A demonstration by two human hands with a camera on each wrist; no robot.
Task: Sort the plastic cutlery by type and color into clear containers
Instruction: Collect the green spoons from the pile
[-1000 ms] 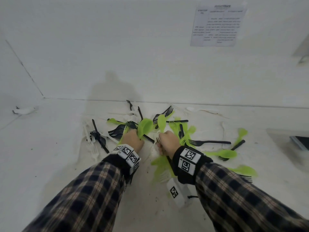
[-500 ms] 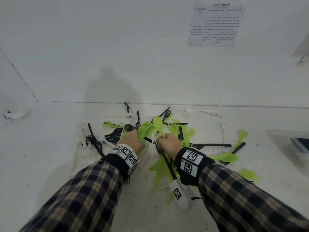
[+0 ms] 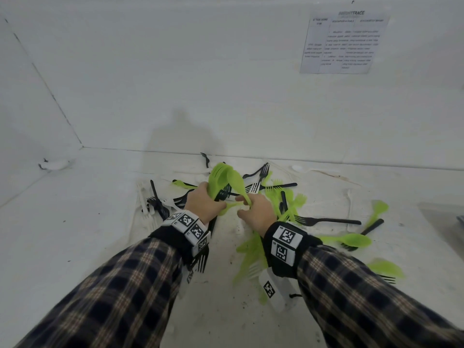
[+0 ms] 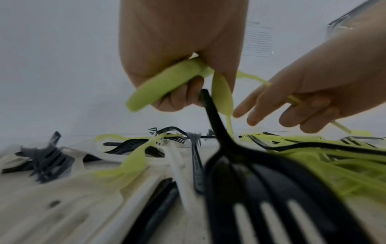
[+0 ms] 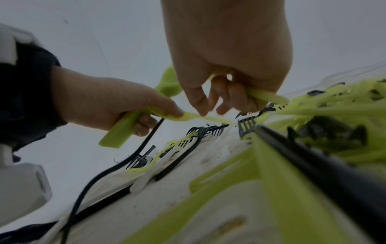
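Nearest, under both plaid sleeves, loose green forks (image 3: 251, 257) and a black fork (image 4: 271, 189) lie on the white table (image 3: 75, 234) below the fingers. Above them the left hand (image 3: 204, 203) curls its fingers round a bunch of green spoons (image 3: 221, 178), bowls fanned upward, while the right hand (image 3: 256, 210) just beside it pinches the handle of one green spoon (image 3: 237, 182) between thumb and curled fingers. Beyond the fingertips, mixed black, green and white cutlery (image 3: 273, 189) lies scattered toward the wall.

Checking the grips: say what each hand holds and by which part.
Left hand grips a bunch of green spoons by their handles. Right hand holds one green spoon by its handle.
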